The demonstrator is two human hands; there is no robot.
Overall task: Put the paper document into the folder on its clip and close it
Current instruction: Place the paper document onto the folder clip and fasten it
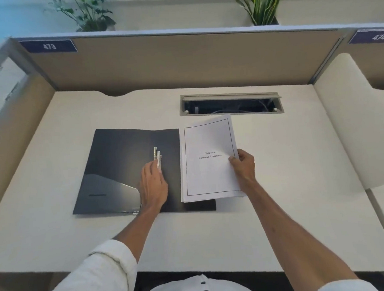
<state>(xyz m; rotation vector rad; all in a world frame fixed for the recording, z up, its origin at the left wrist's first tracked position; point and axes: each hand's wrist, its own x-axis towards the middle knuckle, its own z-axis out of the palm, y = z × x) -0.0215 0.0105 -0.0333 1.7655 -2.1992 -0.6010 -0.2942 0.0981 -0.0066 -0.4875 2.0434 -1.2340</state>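
Note:
A dark folder (117,164) lies open and flat on the desk, with a pocket on its left flap. Its metal clip (157,155) stands raised near the spine. My left hand (153,184) rests on the folder just below the clip, fingertips touching the clip's lever. A white paper document (208,160) with a framed title page covers the folder's right half. My right hand (244,164) grips the document by its right edge, thumb on top.
An open cable hatch (230,104) is cut into the white desk (280,184) just behind the document. Brown partition walls (180,59) enclose the desk at the back and left. Two potted plants stand above the partition.

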